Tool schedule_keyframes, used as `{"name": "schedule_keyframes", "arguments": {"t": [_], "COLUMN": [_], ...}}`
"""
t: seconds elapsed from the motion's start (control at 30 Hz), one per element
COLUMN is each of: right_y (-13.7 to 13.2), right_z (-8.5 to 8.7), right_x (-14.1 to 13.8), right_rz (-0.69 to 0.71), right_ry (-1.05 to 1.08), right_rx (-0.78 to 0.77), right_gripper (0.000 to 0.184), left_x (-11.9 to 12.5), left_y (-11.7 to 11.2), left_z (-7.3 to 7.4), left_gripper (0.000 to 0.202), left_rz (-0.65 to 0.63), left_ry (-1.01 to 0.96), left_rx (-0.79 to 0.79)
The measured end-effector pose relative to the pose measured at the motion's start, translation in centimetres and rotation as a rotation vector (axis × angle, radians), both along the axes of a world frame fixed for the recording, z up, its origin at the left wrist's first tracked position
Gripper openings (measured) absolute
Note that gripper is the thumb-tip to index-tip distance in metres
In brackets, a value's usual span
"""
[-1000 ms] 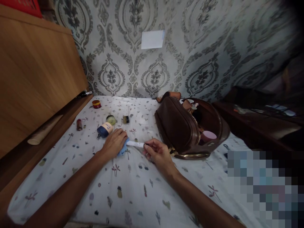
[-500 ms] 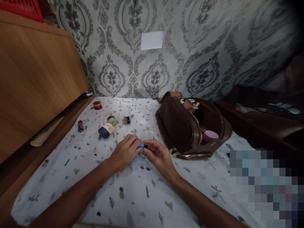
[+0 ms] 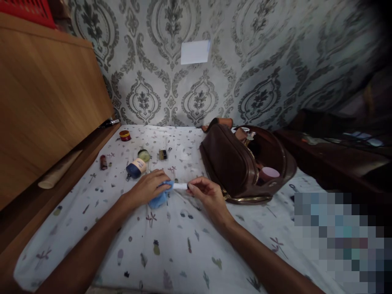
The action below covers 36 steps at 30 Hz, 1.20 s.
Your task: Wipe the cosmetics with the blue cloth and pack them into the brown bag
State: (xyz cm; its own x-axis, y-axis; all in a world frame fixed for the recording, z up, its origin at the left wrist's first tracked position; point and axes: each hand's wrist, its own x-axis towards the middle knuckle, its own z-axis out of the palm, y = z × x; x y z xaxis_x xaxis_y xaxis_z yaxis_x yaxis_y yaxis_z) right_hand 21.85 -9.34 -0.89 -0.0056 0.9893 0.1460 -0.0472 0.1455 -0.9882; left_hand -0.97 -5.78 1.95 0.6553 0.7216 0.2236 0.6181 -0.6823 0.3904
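Observation:
My left hand point(image 3: 150, 185) is closed on a blue cloth point(image 3: 159, 200), bunched round one end of a slim white tube point(image 3: 180, 186). The tube lies level between my hands, its white middle bare. At its dark right end, the thumb and fingers of my right hand point(image 3: 206, 192) pinch it. Just beyond my left hand lie a blue and cream bottle point(image 3: 136, 168), a round green-lidded jar point(image 3: 143, 155) and a small black and gold container point(image 3: 163, 154). To the right of my right hand stands an open brown leather bag point(image 3: 232, 163).
A red jar with a yellow rim point(image 3: 125, 135) and a small dark red container point(image 3: 103, 162) are at the left on the patterned white sheet point(image 3: 171, 253). A wooden cabinet point(image 3: 52, 94) borders the left side. A pink round item point(image 3: 270, 172) shows inside the bag.
My left hand has moved left with the blue cloth, away from my right hand. The tube's white middle, covered before, now shows between them. My right hand has stayed about in place.

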Motion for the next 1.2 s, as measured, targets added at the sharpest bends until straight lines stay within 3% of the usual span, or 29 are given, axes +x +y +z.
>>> {"name": "schedule_keyframes", "arguments": {"t": [0.2,0.37,0.63,0.8,1.0,1.1,1.2], "right_y": [0.2,0.0,-1.5,-1.6,-1.0,-1.2,-1.7], "right_z": [0.2,0.4,0.4,0.6,2.0,3.1,4.3], "right_x": [0.8,0.9,-0.5,-0.3,1.0,1.6,2.2], "right_rz": [-0.104,-0.080,0.042,0.037,-0.078,-0.134,-0.170], "right_ry": [-0.072,-0.183,-0.342,-0.312,-0.245,-0.210,-0.167], "right_rx": [0.157,0.261,0.433,0.403,0.440,0.449,0.450], "right_gripper": [0.028,0.017,0.006,0.006,0.009,0.007,0.007], "left_x": [-1.5,-0.7,2.6,1.9,0.7,0.8,1.0], "left_y": [1.2,0.6,-2.3,-1.7,-0.3,-0.5,-0.9], "left_z": [0.0,0.6,0.4,0.4,0.3,0.3,-0.1], "left_gripper": [0.032,0.029,0.030,0.028,0.028,0.030,0.034], "left_rz": [0.037,0.181,-0.038,-0.077,-0.032,-0.020,0.103], "left_ry": [0.002,-0.134,-0.175,-0.116,-0.054,-0.121,-0.265], "left_rx": [-0.125,0.051,0.210,0.059,-0.207,-0.344,-0.385]}}
